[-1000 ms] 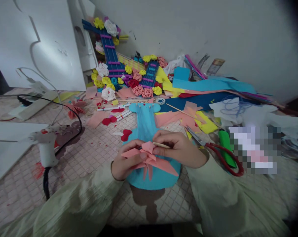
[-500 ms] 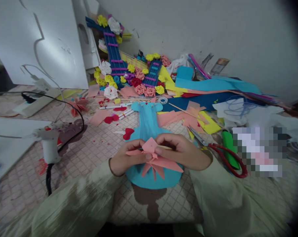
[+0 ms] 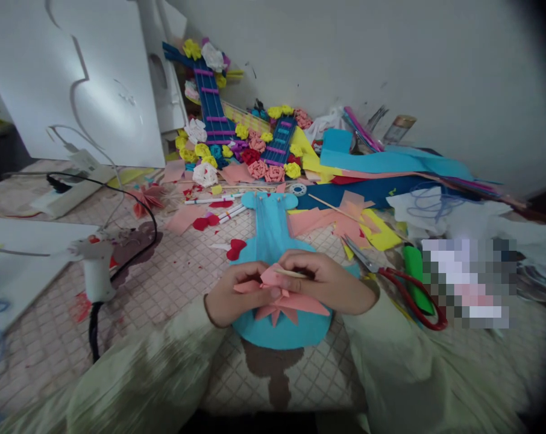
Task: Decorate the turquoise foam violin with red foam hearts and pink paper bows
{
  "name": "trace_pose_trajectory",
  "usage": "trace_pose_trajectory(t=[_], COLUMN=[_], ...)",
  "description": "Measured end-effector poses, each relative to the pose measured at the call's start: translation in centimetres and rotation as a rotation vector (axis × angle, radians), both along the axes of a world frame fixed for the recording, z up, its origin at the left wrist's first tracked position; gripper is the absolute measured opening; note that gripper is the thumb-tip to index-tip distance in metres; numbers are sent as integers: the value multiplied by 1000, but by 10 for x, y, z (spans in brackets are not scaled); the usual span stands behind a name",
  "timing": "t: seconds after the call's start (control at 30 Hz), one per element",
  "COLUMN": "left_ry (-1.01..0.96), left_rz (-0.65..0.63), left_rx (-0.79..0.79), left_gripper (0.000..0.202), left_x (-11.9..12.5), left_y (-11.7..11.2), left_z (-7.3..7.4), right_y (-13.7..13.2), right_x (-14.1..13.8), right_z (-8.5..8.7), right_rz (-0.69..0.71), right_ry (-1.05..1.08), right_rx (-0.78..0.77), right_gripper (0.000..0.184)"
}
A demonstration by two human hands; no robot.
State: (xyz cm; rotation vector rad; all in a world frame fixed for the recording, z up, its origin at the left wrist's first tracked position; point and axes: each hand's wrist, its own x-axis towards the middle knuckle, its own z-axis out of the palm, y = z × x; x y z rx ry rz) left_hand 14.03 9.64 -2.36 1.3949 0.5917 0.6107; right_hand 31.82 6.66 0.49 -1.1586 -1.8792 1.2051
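The left hand (image 3: 234,295) pinches a folded pink paper (image 3: 302,303) with its thumb on top. The right hand (image 3: 331,283) grips a thin stick (image 3: 292,274) against it. The pink paper is just over the round end of a light blue guitar shape (image 3: 279,339). Lots of pointy folds are made (they stick out like a star), but I cannot tell how much folding is left. The blue shape seems to have its strings on already. Farther out are scissors (image 3: 406,289) on the right and a glue gun (image 3: 97,271) on the left. Way back, a see-through jar (image 3: 398,128) leans over; what is inside is too blurry.
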Motion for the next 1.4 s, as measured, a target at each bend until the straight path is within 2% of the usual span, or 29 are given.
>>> trace_pose_trajectory(t=[0.27,0.5,0.63,0.77,0.87,1.0,1.07,1.17,1.27,1.33,1.4], left_ry=[86,91,88,111,100,175,221,281,368,433,484], left_rz=[45,99,110,109,155,271,323,345,313,340,358], left_rx=[154,236,265,389,467,616,682,734,795,931,1138], left_gripper=[16,16,17,14,12,8,17,37,36,36,40], left_x=[-3,-3,-4,-5,-4,-5,-12,-34,-61,-74,-79], left_y=[3,6,7,7,6,-3,-12,-30,-45,-49,-49], left_z=[-3,0,3,3,7,21,33,56,83,97,104], right_y=[3,4,5,7,7,4,1,-3,-3,-3,-3], right_x=[1,6,5,2,0,-5,-7,-7,-1,4,7], right_z=[0,2,-1,-3,0,13,20,30,41,47,51], right_rz=[-5,15,-6,-58,-90,-158,-209,-273,-319,-334,-339], right_ry=[-206,-77,-53,-14,6,6,32,85,71,39,6], right_rx=[56,51,-75,-147,-111,-4,42,121,185,212,224], right_gripper=[28,22,27,31,27,26,28,34,36,34,32])
